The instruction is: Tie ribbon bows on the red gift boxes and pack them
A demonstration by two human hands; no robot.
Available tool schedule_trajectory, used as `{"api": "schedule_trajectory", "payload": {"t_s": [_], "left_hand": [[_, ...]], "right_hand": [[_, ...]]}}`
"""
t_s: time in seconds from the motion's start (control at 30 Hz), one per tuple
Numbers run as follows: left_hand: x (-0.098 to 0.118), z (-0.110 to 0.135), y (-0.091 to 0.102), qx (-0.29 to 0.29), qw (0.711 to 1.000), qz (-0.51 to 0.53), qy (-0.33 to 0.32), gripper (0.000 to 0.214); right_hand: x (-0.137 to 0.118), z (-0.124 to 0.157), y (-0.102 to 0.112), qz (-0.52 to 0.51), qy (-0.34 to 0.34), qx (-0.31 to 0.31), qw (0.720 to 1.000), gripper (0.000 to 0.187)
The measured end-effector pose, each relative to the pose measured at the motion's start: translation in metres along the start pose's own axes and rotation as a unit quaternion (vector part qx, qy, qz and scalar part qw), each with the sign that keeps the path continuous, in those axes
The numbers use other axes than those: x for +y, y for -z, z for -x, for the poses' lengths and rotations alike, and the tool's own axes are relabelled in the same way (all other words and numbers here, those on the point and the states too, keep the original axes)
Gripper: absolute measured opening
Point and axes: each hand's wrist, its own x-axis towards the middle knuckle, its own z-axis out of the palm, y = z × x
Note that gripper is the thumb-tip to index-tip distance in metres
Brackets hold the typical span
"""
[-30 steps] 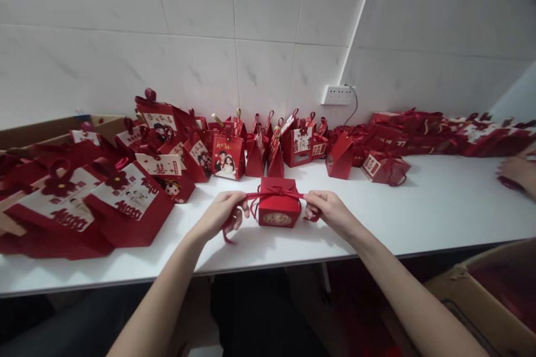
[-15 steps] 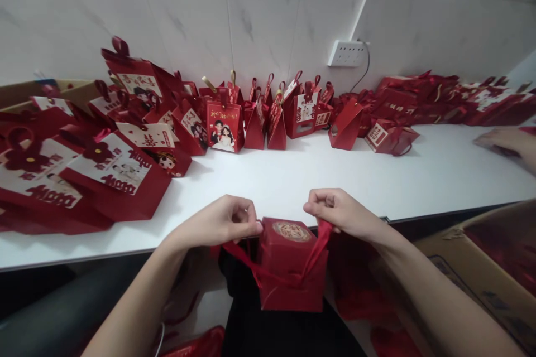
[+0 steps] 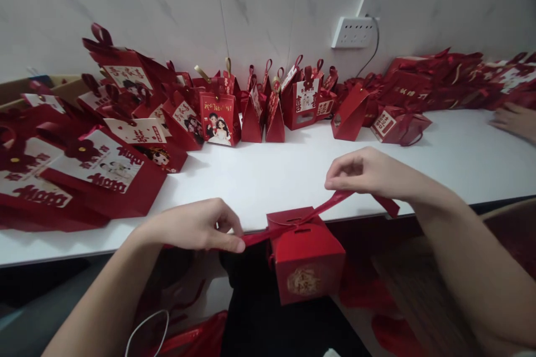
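A red gift box (image 3: 310, 251) with a gold emblem on its side is tilted on my lap, just in front of the table edge. Across its slotted top runs a red ribbon (image 3: 320, 207), pulled taut to both sides. My left hand (image 3: 205, 227) pinches one end, left of the box. Higher up on the right, my right hand (image 3: 360, 172) pinches the other end, whose tail hangs below the fingers. Where the ribbon crosses over the top it looks twisted or knotted; I cannot tell which.
Several red gift boxes with loops stand along the white table (image 3: 251, 178), the larger bags (image 3: 109, 173) at the left. A power strip (image 3: 355, 32) hangs on the wall. Another person's hand (image 3: 517, 122) rests at the far right. Red packaging (image 3: 196, 337) lies below.
The box has turned so its emblem faces me and its slotted top shows. My hands have moved apart, the right one upward, and the ribbon is now stretched over the top.
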Motion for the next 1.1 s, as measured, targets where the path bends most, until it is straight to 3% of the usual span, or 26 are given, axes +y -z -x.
{"api": "schedule_trajectory", "payload": {"t_s": [0.1,0.27,0.37,0.5,0.7,0.87,0.97,1.1], "left_hand": [[0.013,0.014,0.012,-0.013,0.999,0.029,0.005,0.029],[0.021,0.017,0.031,0.073,0.988,0.133,-0.028,0.033],[0.009,0.001,0.029,0.070,0.986,0.152,-0.027,0.037],[-0.010,-0.023,0.020,0.027,0.996,0.084,-0.019,0.042],[-0.004,-0.035,0.022,0.080,0.993,-0.032,-0.082,0.036],[0.005,-0.044,0.015,0.058,0.987,0.103,-0.106,0.042],[0.002,-0.050,0.008,0.073,0.973,0.195,-0.102,0.040],[-0.008,-0.063,-0.001,0.097,0.921,0.349,-0.139,0.038]], "right_hand": [[-0.019,0.008,0.021,0.013,0.037,0.050,0.998,0.029],[-0.026,0.001,0.041,0.006,0.074,0.128,0.989,0.035],[-0.007,-0.010,0.032,-0.001,0.039,0.070,0.997,0.040],[0.021,-0.018,0.008,-0.012,-0.028,-0.047,0.998,0.044],[0.033,-0.013,-0.008,-0.058,-0.055,-0.086,0.993,0.044],[0.035,-0.018,-0.020,-0.093,-0.027,-0.045,0.994,0.040],[0.042,-0.019,-0.027,-0.139,-0.032,-0.082,0.986,0.042],[0.052,-0.017,-0.029,-0.213,-0.013,-0.115,0.970,0.044]]}}
